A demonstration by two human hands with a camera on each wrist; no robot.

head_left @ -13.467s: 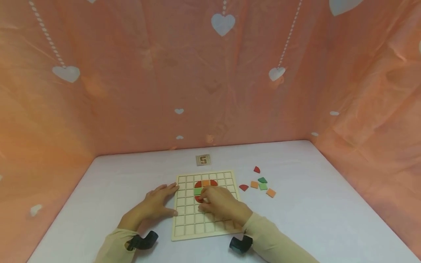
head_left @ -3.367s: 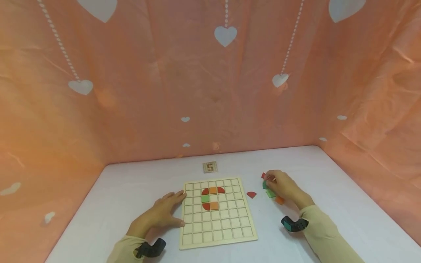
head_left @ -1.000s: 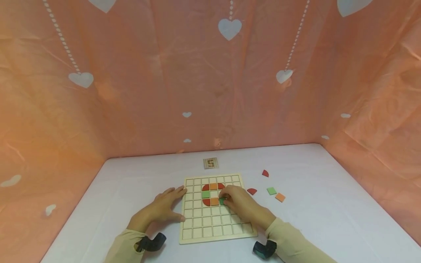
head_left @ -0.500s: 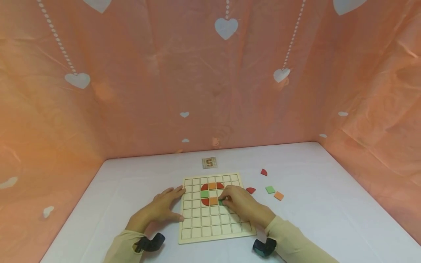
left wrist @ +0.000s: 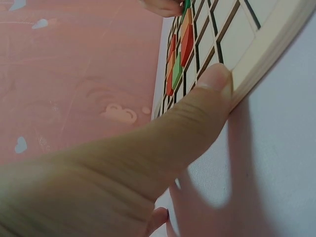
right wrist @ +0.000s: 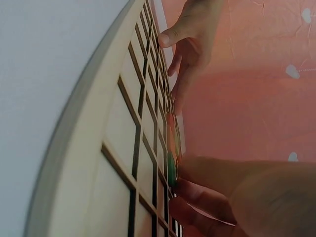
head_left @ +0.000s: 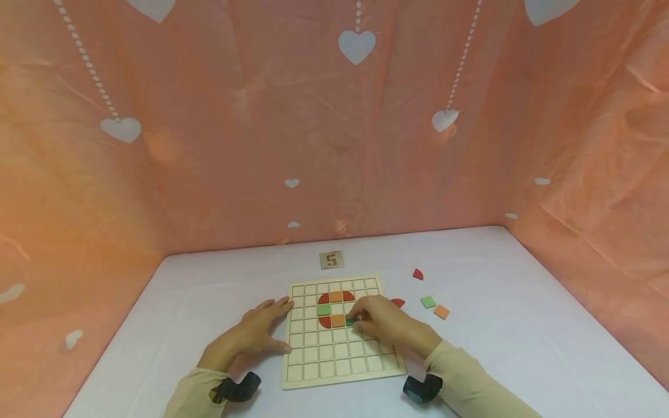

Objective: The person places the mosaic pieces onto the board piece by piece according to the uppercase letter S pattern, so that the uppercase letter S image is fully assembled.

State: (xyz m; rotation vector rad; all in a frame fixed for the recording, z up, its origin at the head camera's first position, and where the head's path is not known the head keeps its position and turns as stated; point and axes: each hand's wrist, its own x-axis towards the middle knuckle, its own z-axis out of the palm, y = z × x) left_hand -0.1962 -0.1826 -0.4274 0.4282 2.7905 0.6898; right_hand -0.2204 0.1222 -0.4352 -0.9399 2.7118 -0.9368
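On the table lies a wooden grid board (head_left: 324, 368). Red quarter-circle tiles (head_left: 324, 322), orange square tiles (head_left: 335, 296) and a light green square tile (head_left: 324, 309) sit in its cells, forming a partial ring. My right hand (head_left: 384, 319) is over the board's right half, thumb and fingertips pinching a dark green quarter-circle tile (head_left: 351, 321) at the cell beside the lower orange square; the fingers partly cover it. With fingers spread, my left hand (head_left: 253, 331) rests at the board's left edge. The left wrist view shows its thumb (left wrist: 197, 106) against the rim.
Right of the board lie a light green square (head_left: 428, 302), an orange square (head_left: 441, 312) and two red quarter circles, one (head_left: 418, 274) farther back. A small patterned card (head_left: 331, 259) lies beyond the board. Orange cloth (head_left: 334, 145) walls surround the table.
Earlier, an orange square was added to the board's lower row. My right hand then went to the loose tiles and brought the dark green quarter circle to the board. My left hand stays put.
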